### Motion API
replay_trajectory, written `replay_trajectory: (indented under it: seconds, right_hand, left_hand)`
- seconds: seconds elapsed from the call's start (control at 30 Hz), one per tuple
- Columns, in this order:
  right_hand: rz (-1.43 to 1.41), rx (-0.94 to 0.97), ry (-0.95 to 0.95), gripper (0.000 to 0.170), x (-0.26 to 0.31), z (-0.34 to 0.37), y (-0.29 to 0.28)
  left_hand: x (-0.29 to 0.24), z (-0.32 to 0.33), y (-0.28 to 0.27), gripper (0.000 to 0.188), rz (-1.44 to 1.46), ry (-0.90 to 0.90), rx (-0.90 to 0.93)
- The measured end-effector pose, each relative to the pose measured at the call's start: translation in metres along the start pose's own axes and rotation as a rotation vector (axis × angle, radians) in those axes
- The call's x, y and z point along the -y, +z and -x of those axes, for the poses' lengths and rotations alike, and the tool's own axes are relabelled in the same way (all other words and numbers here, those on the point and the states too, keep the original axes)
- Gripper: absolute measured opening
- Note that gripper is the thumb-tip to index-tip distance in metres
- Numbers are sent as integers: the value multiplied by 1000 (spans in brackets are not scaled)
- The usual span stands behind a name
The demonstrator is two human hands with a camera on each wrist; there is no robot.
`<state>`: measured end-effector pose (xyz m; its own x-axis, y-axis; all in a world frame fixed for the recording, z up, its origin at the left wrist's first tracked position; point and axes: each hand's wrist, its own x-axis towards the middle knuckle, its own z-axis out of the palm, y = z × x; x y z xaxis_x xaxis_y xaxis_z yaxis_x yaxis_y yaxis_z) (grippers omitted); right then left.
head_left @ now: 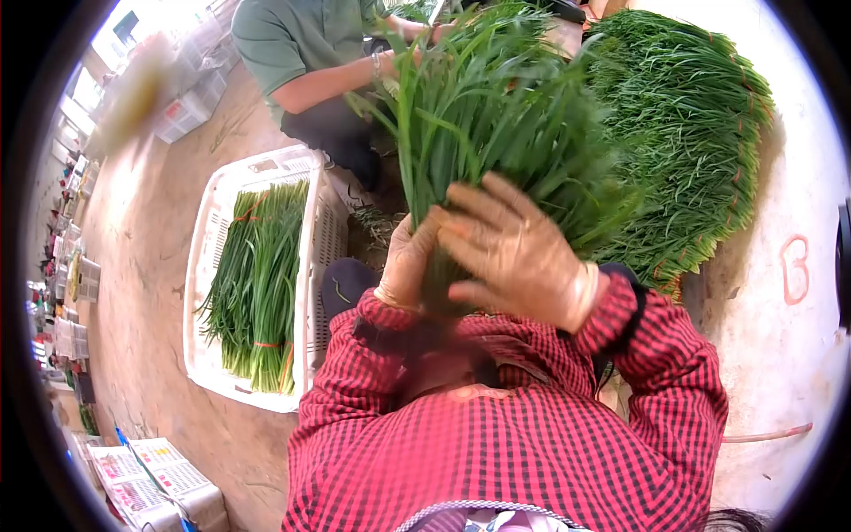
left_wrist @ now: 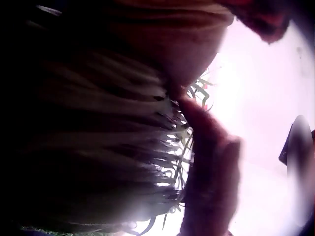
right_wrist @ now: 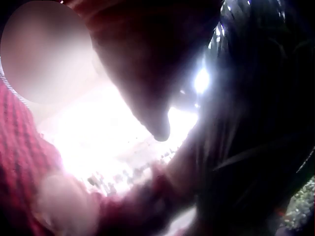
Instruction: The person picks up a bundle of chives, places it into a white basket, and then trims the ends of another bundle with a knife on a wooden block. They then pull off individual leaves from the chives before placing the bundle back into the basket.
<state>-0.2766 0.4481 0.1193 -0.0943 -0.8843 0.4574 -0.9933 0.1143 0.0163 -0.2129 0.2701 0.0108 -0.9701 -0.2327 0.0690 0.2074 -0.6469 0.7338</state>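
A large bunch of garlic chives (head_left: 496,133) stands upright in front of my chest, leaves fanned out at the top. My gloved left hand (head_left: 408,266) grips its near left side low down, thumb against the stalks. Against the bunch's near right side lies my gloved right hand (head_left: 523,253), fingers straight and spread, blurred by motion. The lower ends of the stalks are hidden behind the hands and sleeves. In the left wrist view the chives (left_wrist: 98,142) are dark streaks beside the hand. The right wrist view has the right hand (right_wrist: 142,64) in shadow next to the dark leaves (right_wrist: 246,128).
To the left, a white plastic crate (head_left: 312,293) holds tied chive bundles (head_left: 266,284). A big stack of chives (head_left: 691,133) lies at the right on a pale surface (head_left: 762,381). Opposite sits a person in a green shirt (head_left: 288,44). Another white crate (head_left: 160,483) is at lower left.
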Motion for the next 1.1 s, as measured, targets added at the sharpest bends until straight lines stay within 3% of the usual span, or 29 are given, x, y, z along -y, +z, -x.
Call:
replay_trajectory:
  seconds: [0.1,0.17,0.2,0.43,0.5,0.57,0.6,0.7,0.73,0.77,0.8,0.87,0.9,0.93,0.97,1.0,1.1]
  right_hand:
    - [137,70,181,44,-36,10,16]
    - [200,231,287,46,-41,20,14]
    - [176,126,293,48,-48,32,22]
    - [34,140,599,31,-77,92,2]
    - [49,-142,661,31,-93,120,1]
    - [-40,-424,858,35,-102,159,4]
    - [-221,-515,1106,33,-106,188,16]
    - [-694,-216,1299,42,-78,191,56]
    - [-1089,-195,1282,59,-55,178,76]
    - [-1246,-187,1078,74,-25,146,78]
    - [-1186,-249,934,73,-16,131,101]
    - [-1227,-289,954,71,-10,101,117]
    - [-1335,-272,1118,69,-10,89,111]
    - [-1676,-395,1133,69,-14,90,116]
    - [-1727,-471,1141,68,-15,94,119]
    - [-1776,-546,1144,67,-15,99,121]
    - [-1921,-615,1122,63,-10,111,112]
  left_hand:
    - [-12,0,-7,44,125,-46,6]
    - [-18,3,-6,50,46,-72,-157]
    - [-20,4,-7,51,59,-75,-198]
    - [-23,3,-20,49,129,-61,-184]
    - [-24,-1,-19,48,119,-52,-175]
    - [-29,-12,-13,47,96,-35,-164]
    - [-34,-18,-8,47,85,-44,-185]
    - [-42,-50,6,50,-4,-106,-188]
    - [-40,-66,9,53,-70,-143,-144]
    - [-35,-77,16,55,-107,-181,-103]
    - [-31,-87,23,58,-145,-218,-61]
    - [-23,-101,44,63,-160,-278,9]
    - [-22,-100,50,63,-275,-221,36]
    - [-21,-95,54,64,-391,-164,63]
    - [-21,-88,57,64,-505,-100,88]
    - [-22,-80,58,56,-576,-25,-47]
    - [-9,-75,-13,52,-615,-274,86]
